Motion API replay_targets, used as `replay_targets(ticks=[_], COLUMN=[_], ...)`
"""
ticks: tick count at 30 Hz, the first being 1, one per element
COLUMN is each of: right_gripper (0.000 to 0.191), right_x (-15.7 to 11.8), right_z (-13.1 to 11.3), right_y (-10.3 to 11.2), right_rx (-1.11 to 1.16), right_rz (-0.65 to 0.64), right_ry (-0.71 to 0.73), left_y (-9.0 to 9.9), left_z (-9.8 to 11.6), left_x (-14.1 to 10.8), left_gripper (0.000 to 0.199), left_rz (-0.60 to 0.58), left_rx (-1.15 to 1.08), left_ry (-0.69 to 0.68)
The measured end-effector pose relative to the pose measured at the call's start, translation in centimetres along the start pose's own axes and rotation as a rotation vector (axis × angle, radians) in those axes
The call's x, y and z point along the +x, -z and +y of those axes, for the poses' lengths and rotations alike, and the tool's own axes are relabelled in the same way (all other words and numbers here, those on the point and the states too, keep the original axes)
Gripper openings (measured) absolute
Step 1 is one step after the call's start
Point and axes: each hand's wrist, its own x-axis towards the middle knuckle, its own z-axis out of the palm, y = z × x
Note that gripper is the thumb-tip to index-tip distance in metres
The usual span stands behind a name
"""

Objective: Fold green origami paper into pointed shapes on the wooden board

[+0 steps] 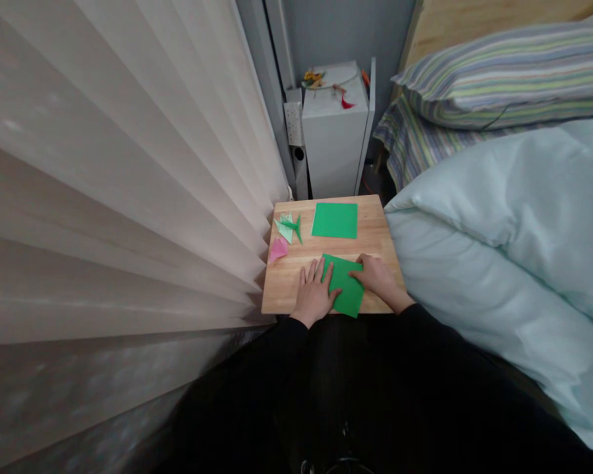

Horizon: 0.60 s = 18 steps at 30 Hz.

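A green sheet of origami paper (347, 293) lies slightly turned on a small wooden table (281, 289), one corner reaching past the front edge. My left hand (315, 294) rests flat with spread fingers, its thumb and fingertips on the paper's left side. At the paper's right edge, my right hand (377, 276) has its thumb and fingers closed on the border. Farther back lies a stack of green paper (335, 220). Folded paper pieces sit at the back left: a light and dark green one (289, 226) and a pink one (279, 249).
A pleated curtain (188, 197) hangs along the table's left side. On the right is a bed with a pale blue quilt (499, 250) and a striped pillow (514, 79). Behind the table stands a white cabinet (333, 145) with small ornaments (313, 79) on top.
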Motion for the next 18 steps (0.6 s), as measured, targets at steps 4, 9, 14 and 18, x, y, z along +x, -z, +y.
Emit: replay_targets(ticks=[4, 9, 14, 18], right_gripper=[0.015, 0.017, 0.038, 0.05], right_x=[-0.3, -1.4, -2.3, -2.6], right_z=[-0.2, -1.6, -2.0, -1.2], right_y=[0.2, -0.1, -2.9, -5.8], right_rx=[-0.022, -0.013, 0.062, 0.314], right_rz=[0.032, 0.103, 0.141, 0.247], right_ry=[0.039, 0.175, 0.339, 0.468], left_y=[-0.1, 0.2, 0.5, -0.1], left_z=[-0.5, -0.5, -0.2, -0.4], left_x=[0.2, 0.4, 0.7, 0.8], left_gripper=[0.076, 0.079, 0.073, 0.07], left_rz=[0.007, 0.045, -0.003, 0.017], left_rx=[-0.014, -0.005, -0.032, -0.023], left_ry=[0.026, 0.123, 0.121, 0.092])
